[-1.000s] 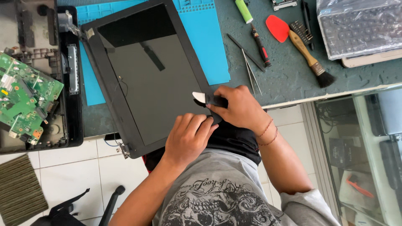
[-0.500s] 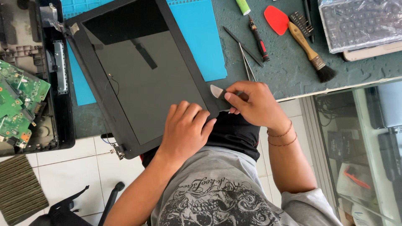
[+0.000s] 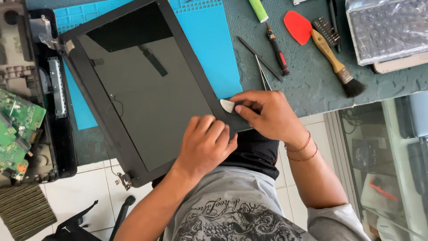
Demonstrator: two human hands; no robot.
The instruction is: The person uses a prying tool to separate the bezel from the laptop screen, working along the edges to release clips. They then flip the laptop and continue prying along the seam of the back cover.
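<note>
At the right-hand bezel edge of the laptop screen panel (image 3: 142,96), near its lower corner, I see a small white plastic pick (image 3: 227,105) pressed against the frame, its rounded end lying over the bezel and its other end hidden in the grip. My right hand (image 3: 267,114) holds it, fingers (image 3: 249,96) clamped together on the pick, coming in from the side away from the panel. That bezel edge is the long axis that matters: it runs slantwise from the pick up toward the panel's top corner. My left hand (image 3: 207,145) lies flat on the glass just inside the same corner, nearer my body than the pick, fingers together and holding nothing; it is the farther hand from the pick, though only barely. Out past the panel's right edge, on the worktop (image 3: 312,80), lie tweezers (image 3: 263,73), a red-handled screwdriver (image 3: 278,52), a red triangular pry tool (image 3: 298,26) and a wooden-handled brush (image 3: 336,64). Beside the panel's left edge sits a green circuit board (image 3: 15,134).
</note>
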